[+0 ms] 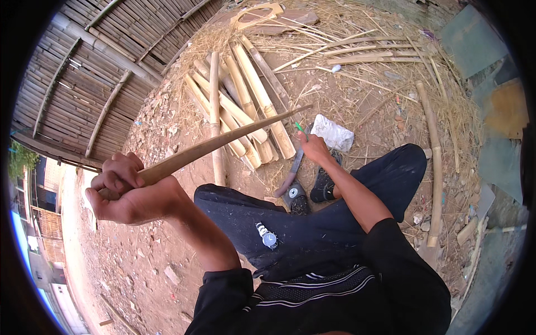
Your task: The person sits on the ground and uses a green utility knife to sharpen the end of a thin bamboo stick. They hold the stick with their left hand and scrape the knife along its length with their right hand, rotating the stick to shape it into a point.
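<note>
My left hand (131, 192) is raised at the left, its fingers wrapped round the thick end of a long bamboo strip (223, 137). The strip slants up to the right and narrows to a tip beyond my right hand. My right hand (315, 148) is closed, in front of my shins, round a small green thing (300, 128); its kind cannot be made out. Below that hand lies a long knife (291, 173) with a brown handle, next to my dark shoe (296, 199). A white crumpled bag (332, 133) is on the ground just right of the hand.
Split bamboo pieces (244, 95) lie piled ahead, with a bamboo pole (215, 117) across them. More strips (374, 50) rest on straw at the back. A bamboo pole (432, 167) lies at the right. A wristwatch (268, 239) sits on my lap. A bamboo wall (84, 72) stands left.
</note>
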Available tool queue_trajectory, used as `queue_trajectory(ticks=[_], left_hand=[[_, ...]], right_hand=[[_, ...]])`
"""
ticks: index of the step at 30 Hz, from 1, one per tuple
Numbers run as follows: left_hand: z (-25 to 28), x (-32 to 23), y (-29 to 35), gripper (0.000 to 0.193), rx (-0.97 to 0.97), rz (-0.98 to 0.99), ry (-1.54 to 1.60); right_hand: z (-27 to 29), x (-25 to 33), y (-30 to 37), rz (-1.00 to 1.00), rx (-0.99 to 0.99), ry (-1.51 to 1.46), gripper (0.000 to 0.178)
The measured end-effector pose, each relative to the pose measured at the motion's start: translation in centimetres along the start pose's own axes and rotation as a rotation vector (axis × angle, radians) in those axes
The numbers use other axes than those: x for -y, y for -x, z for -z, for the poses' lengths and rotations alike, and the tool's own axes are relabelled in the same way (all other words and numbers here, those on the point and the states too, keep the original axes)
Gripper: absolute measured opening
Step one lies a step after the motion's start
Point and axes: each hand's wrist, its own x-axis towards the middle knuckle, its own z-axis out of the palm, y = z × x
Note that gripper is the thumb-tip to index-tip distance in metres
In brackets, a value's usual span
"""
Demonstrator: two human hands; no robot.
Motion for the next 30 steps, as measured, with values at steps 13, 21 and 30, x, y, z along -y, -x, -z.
queue_trajectory(ticks=[13, 21, 30], left_hand=[[1.9, 1.2, -1.2, 0.032, 0.314, -0.043, 0.100], [2.3, 1.6, -2.4, 0.036, 0.461, -0.098, 0.135], [2.4, 1.1, -1.7, 0.046, 0.528, -0.092, 0.112]], right_hand=[[1.8, 5.4, 7.3, 0.324, -0.100, -0.037, 0.046], [2.5, 7.6, 10.7, 0.371, -0.096, -0.055, 0.042], [3.8, 8.5, 12.9, 0.870, -0.188, -0.256, 0.026]])
